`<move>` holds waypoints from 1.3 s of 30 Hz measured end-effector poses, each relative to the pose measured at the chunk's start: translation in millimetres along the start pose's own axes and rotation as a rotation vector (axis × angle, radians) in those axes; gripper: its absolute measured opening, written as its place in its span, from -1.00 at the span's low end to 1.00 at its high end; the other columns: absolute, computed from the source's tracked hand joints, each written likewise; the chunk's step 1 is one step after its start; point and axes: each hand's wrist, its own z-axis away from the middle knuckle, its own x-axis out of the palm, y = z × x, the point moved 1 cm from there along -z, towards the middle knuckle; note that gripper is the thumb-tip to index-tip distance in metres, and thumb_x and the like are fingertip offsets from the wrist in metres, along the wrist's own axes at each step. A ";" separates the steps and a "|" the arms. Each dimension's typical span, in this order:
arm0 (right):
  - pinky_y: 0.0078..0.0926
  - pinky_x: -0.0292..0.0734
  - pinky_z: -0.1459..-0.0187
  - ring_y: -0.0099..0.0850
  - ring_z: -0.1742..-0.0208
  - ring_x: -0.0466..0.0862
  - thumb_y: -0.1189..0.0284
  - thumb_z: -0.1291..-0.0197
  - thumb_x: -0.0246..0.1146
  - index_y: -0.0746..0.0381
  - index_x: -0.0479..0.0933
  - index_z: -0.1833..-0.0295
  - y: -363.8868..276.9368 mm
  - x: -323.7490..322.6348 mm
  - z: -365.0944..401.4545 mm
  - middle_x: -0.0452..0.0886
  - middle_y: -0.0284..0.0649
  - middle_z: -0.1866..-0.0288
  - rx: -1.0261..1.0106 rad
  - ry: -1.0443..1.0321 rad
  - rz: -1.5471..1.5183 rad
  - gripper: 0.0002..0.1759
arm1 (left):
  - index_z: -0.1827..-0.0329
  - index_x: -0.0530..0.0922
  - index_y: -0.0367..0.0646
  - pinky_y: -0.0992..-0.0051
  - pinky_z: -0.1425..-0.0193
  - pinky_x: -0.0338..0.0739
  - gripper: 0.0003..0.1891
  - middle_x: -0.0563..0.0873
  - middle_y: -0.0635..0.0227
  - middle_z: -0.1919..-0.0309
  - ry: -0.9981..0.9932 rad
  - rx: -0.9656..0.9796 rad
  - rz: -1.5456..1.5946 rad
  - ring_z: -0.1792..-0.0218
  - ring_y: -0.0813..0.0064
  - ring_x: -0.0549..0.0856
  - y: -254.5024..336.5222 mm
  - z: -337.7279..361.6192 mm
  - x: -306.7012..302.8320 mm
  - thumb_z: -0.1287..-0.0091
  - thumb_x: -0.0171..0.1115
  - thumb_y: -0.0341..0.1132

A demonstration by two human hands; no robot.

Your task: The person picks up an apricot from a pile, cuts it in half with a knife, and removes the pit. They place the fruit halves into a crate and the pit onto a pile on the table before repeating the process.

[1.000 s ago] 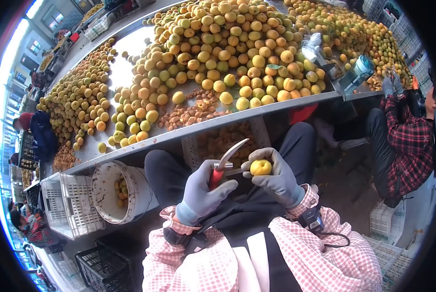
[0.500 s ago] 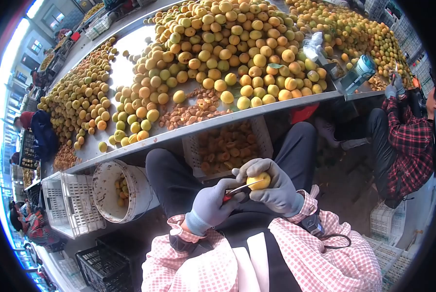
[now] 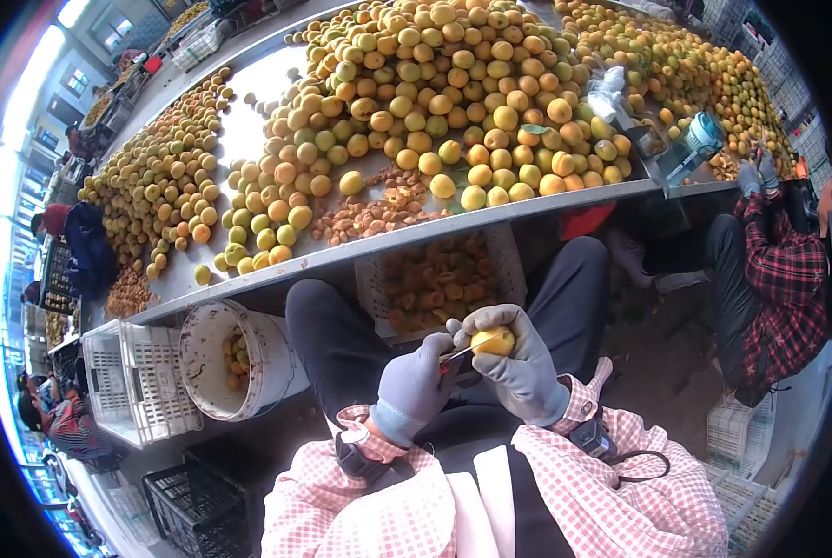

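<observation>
In front of my lap, my left hand [image 3: 418, 389], in a grey glove, is closed round a small knife [image 3: 457, 354] with a red handle. Its thin blade points right and lies against a yellow apricot [image 3: 493, 341]. My right hand [image 3: 518, 367], gloved too, grips that apricot between thumb and fingers. The cut, if any, is too small to make out. Beneath my hands, between my knees, a white crate [image 3: 371, 296] holds halved apricots [image 3: 439, 279].
Whole apricots [image 3: 416, 88] are heaped on the metal table [image 3: 360, 253], with brown pits [image 3: 369, 219] near its edge. A white bucket [image 3: 281, 367] and white crates [image 3: 160, 386] stand left. A water bottle [image 3: 695, 139] is right, near a co-worker in a plaid shirt [image 3: 788, 265].
My left hand has turned slightly, and the knife blade now slants more steeply across the apricot. The right hand keeps its hold. The whole view has shifted a little.
</observation>
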 end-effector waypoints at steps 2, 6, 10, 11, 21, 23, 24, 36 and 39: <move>-0.37 0.22 -0.41 -0.47 -0.11 0.53 0.59 -0.14 0.36 0.20 0.38 -0.09 1.2 -1.0 0.2 0.49 -0.26 -0.04 -0.014 -0.048 0.042 -0.57 | -0.01 0.42 -0.16 0.21 0.41 0.53 -0.62 0.67 0.11 0.42 -0.031 -0.031 -0.032 0.45 0.03 0.67 -3.2 1.9 6.4 -0.16 0.32 -0.34; -0.42 0.33 -0.34 -0.47 -0.14 0.52 0.58 -0.12 0.38 0.21 0.36 -0.12 1.9 -8.4 -1.8 0.49 -0.25 -0.07 0.057 -0.014 0.033 -0.53 | 0.01 0.40 -0.16 0.17 0.41 0.52 -0.63 0.66 0.09 0.44 -0.030 -0.027 0.003 0.43 0.01 0.67 -2.6 -7.0 5.1 -0.16 0.30 -0.33; -0.40 0.36 -0.35 -0.35 -0.28 0.50 0.52 -0.06 0.45 0.26 0.26 -0.27 -1.4 -20.5 -14.5 0.50 -0.16 -0.18 0.140 0.014 0.372 -0.31 | 0.03 0.40 -0.15 0.15 0.37 0.52 -0.67 0.66 0.06 0.44 -0.053 -0.075 0.040 0.40 -0.02 0.67 -5.1 -19.2 1.2 -0.18 0.27 -0.34; -0.38 0.35 -0.36 -0.33 -0.27 0.51 0.50 -0.06 0.45 0.26 0.28 -0.25 -4.2 -18.7 -15.5 0.52 -0.15 -0.16 0.147 0.025 0.285 -0.33 | 0.03 0.39 -0.15 0.14 0.34 0.52 -0.69 0.66 0.03 0.43 -0.079 -0.108 0.067 0.37 -0.05 0.66 1.0 -21.2 -2.5 -0.23 0.25 -0.30; -0.60 0.53 -0.10 -0.51 -0.02 0.61 0.39 -0.13 0.43 0.24 0.39 -0.24 -7.5 -23.1 -21.9 0.57 -0.24 -0.12 0.283 0.064 0.259 -0.42 | 0.09 0.36 -0.18 0.11 0.31 0.49 -0.71 0.65 -0.02 0.40 -0.123 -0.138 0.146 0.31 -0.09 0.65 0.6 -18.8 -7.4 -0.27 0.24 -0.26; -0.60 0.53 -0.09 -0.51 -0.02 0.62 0.40 -0.12 0.43 0.24 0.39 -0.25 -5.6 -18.5 -21.8 0.57 -0.24 -0.11 0.239 0.074 0.095 -0.41 | 0.08 0.36 -0.17 0.11 0.31 0.49 -0.71 0.65 -0.02 0.40 -0.098 -0.150 0.183 0.31 -0.09 0.65 9.2 -18.6 -5.1 -0.26 0.24 -0.28; -0.60 0.54 -0.08 -0.51 -0.02 0.62 0.41 -0.11 0.44 0.25 0.38 -0.26 -4.0 -15.5 -21.1 0.57 -0.24 -0.11 0.200 0.083 -0.067 -0.39 | 0.08 0.36 -0.17 0.11 0.31 0.49 -0.71 0.65 -0.02 0.40 -0.074 -0.165 0.224 0.30 -0.09 0.66 12.4 -18.3 -2.8 -0.25 0.24 -0.30; -0.36 0.36 -0.34 -0.35 -0.24 0.53 0.25 -0.20 0.36 0.24 0.31 -0.34 11.6 -21.7 -23.0 0.53 -0.19 -0.22 0.197 0.045 -0.204 -0.34 | 0.08 0.37 -0.20 0.14 0.27 0.52 -0.75 0.68 -0.02 0.34 -0.007 -0.200 0.344 0.23 -0.12 0.66 16.3 -21.9 0.5 -0.29 0.21 -0.33; -0.31 0.31 -0.38 -0.30 -0.32 0.47 0.21 -0.20 0.36 0.23 0.29 -0.35 15.9 -17.1 -22.6 0.51 -0.16 -0.26 0.211 0.003 -0.322 -0.32 | 0.00 0.35 -0.21 0.12 0.26 0.53 -0.68 0.68 -0.05 0.34 -0.026 -0.189 0.273 0.26 -0.11 0.66 14.2 -21.3 0.5 -0.30 0.21 -0.30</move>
